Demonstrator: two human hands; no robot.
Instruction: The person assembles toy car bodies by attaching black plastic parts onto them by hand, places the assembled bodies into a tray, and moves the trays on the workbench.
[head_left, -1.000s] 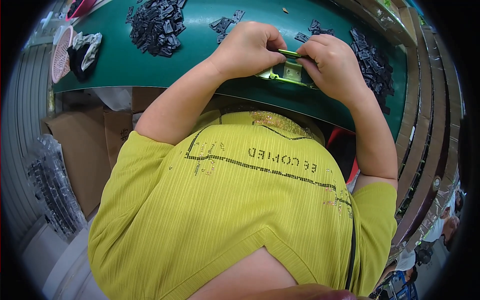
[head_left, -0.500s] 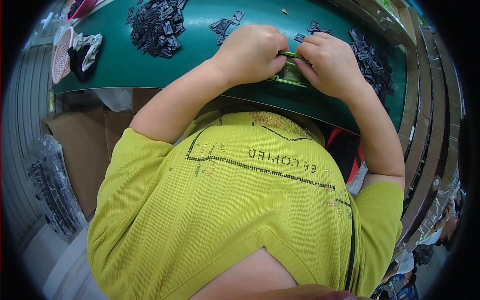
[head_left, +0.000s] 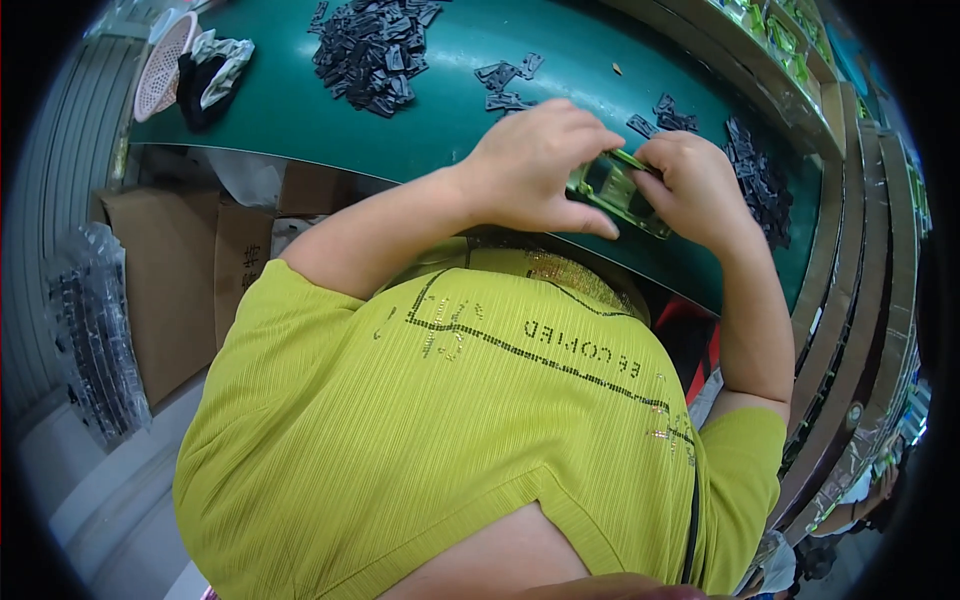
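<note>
Head view: green frame (head_left: 612,190) in hands (head_left: 535,165), left thumb (head_left: 588,218) now splayed.

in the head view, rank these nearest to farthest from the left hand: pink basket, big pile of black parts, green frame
1. Green frame: just right of it.
2. Big pile of black parts: ahead, leftward.
3. Pink basket: table's far left.

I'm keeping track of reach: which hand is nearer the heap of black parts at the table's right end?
Right. The right hand is just left of that heap; the left hand is farther left, beyond the green frame.
</note>
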